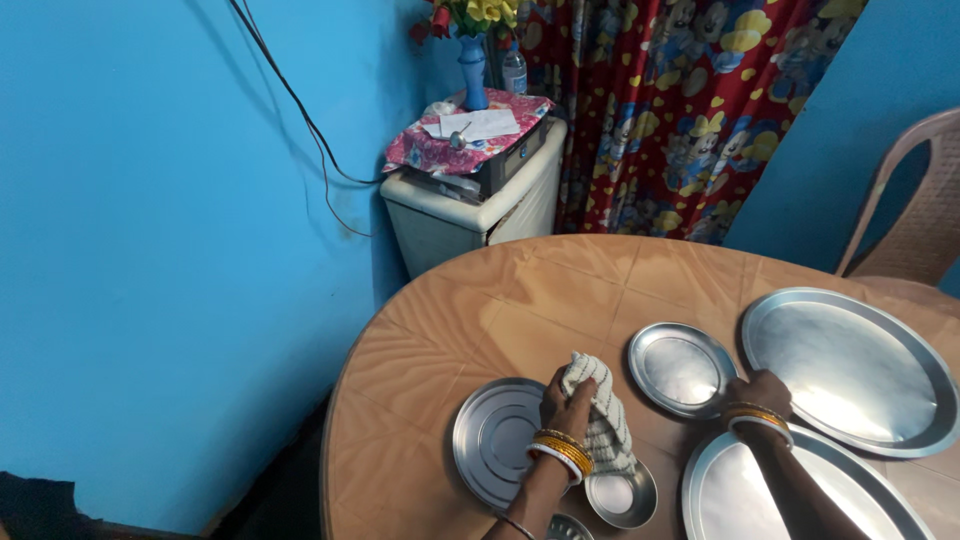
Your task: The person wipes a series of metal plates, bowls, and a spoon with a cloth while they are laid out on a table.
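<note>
My left hand (568, 405) grips a bunched white ribbed cloth (604, 420) over the right side of a round steel lid with raised rings (495, 440). My right hand (757, 392) rests on the near edge of a small steel plate (680, 368), fingers curled on its rim. A small steel bowl (622, 497) sits just below the cloth. A large steel plate (850, 365) lies at the right, and another large plate (800, 495) lies under my right forearm. Both wrists carry orange and white bangles.
The dishes lie on a round tan table (520, 300). A white cabinet (470, 200) with a floral cloth, papers, a blue vase and a bottle stands beyond it by the blue wall. A patterned red curtain (680, 110) hangs behind, and a tan plastic chair (915, 200) stands right.
</note>
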